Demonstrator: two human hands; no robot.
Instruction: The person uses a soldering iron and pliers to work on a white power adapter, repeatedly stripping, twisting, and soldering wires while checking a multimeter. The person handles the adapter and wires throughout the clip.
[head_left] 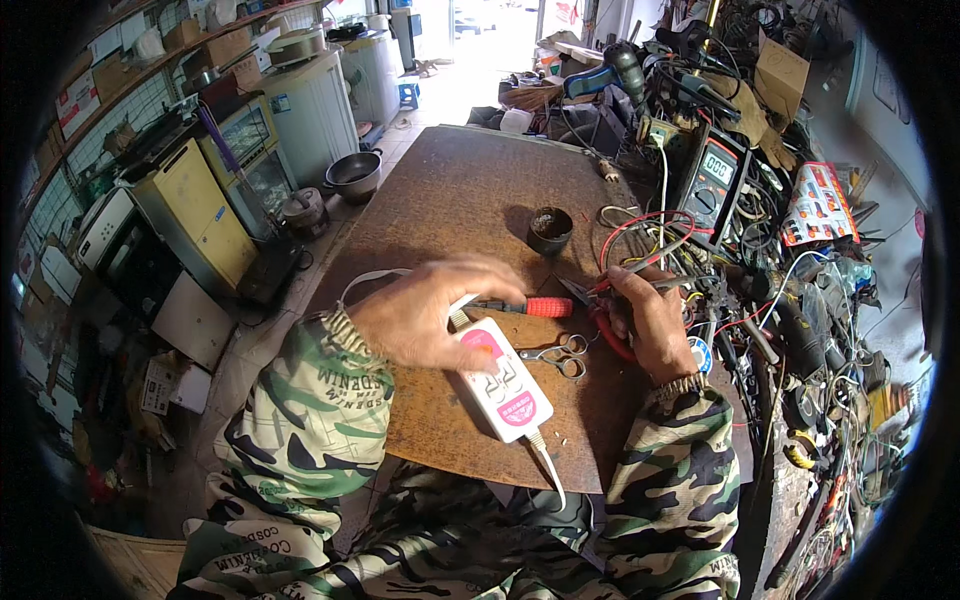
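Over white box, left hand half-spread, right hand gripping pliers

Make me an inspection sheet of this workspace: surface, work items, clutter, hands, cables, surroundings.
Surface: brown tabletop, worn and stained.
Work items: white-and-pink box on the tabletop; red-handled pliers; scissors beside the box.
Clutter: dark cup and red-gripped tool on the tabletop; pile of tools and wires at right; multimeter, display on.
Hands: left hand spread over the box, contact unclear; right hand gripping the pliers.
Cables: white cord from the box's near end; red lead by the multimeter.
Surroundings: yellow cabinet and pot at left.
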